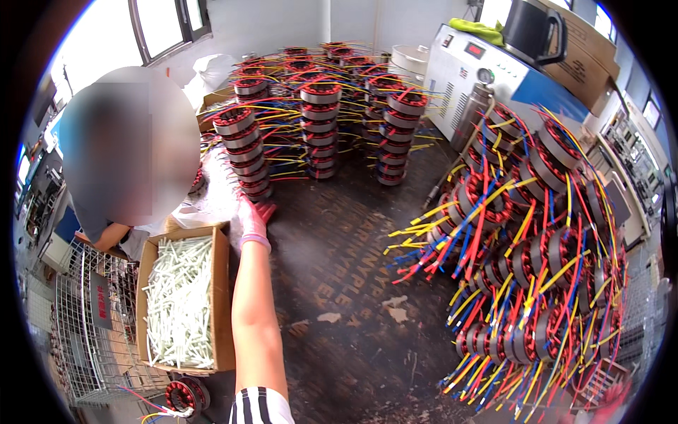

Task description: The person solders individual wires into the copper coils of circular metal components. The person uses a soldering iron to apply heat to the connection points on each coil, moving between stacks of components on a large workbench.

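My left hand [255, 220], in a pink glove, reaches forward beside the foot of a stack of motor stators [244, 150]. Its fingers look stretched out, with nothing seen in them; whether they touch the lowest stator is unclear. The stators are grey rings with red windings and yellow, red and blue leads. Just left of my forearm stands a cardboard box [222, 304] full of thin white tubes [180, 300]. At the lower right rim, a blurred pink shape appears to be my right hand [613, 401], close to a large heap of stators [522, 265]; its fingers cannot be made out.
More stator stacks [321, 127] stand at the back of the dark, worn table [339, 283]. Behind the heap is a white and blue machine [459, 78] with a dark jug on top. A co-worker [106, 237] sits at the left, near a wire basket [88, 332]. One stator [187, 397] lies below the box.
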